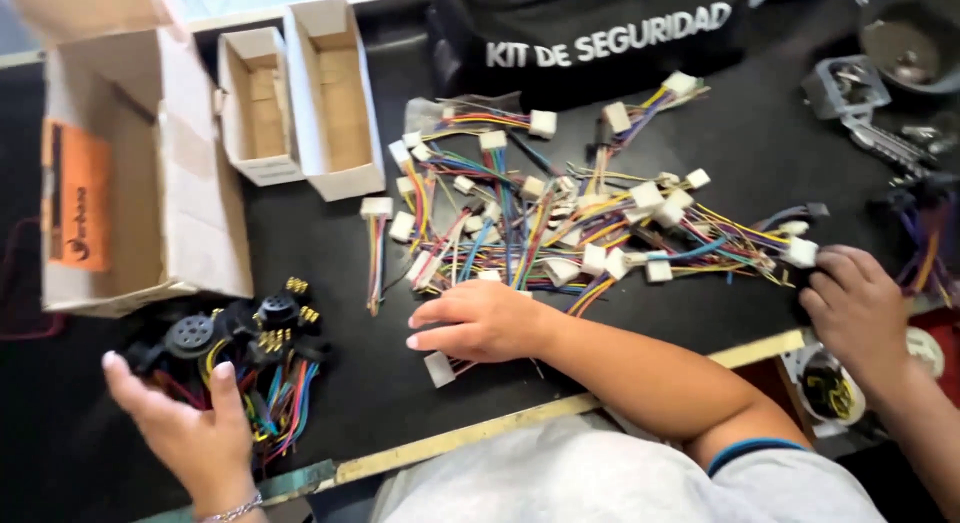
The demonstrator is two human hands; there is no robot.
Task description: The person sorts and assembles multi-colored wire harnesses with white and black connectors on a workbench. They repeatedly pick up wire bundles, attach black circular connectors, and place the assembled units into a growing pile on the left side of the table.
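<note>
My left hand [195,433], with a thin bracelet at the wrist, lies open at the lower left, its fingers spread against a bundle of round black connectors with coloured wires [255,348]. At the right, my right hand [858,313] has its fingers curled on the right end of a big pile of coloured wire harnesses with white plugs [560,223], just below one white plug [800,251]. Another person in a grey shirt [600,478] reaches an arm across the bench; that hand [480,321] rests by a white plug [439,369].
An open cardboard box [140,173] and two narrow empty cardboard trays [300,98] stand at the back left. A black bag [590,33] lies behind the wires. Metal parts and a dark bowl [905,43] sit far right. The bench's yellow front edge [480,428] runs below.
</note>
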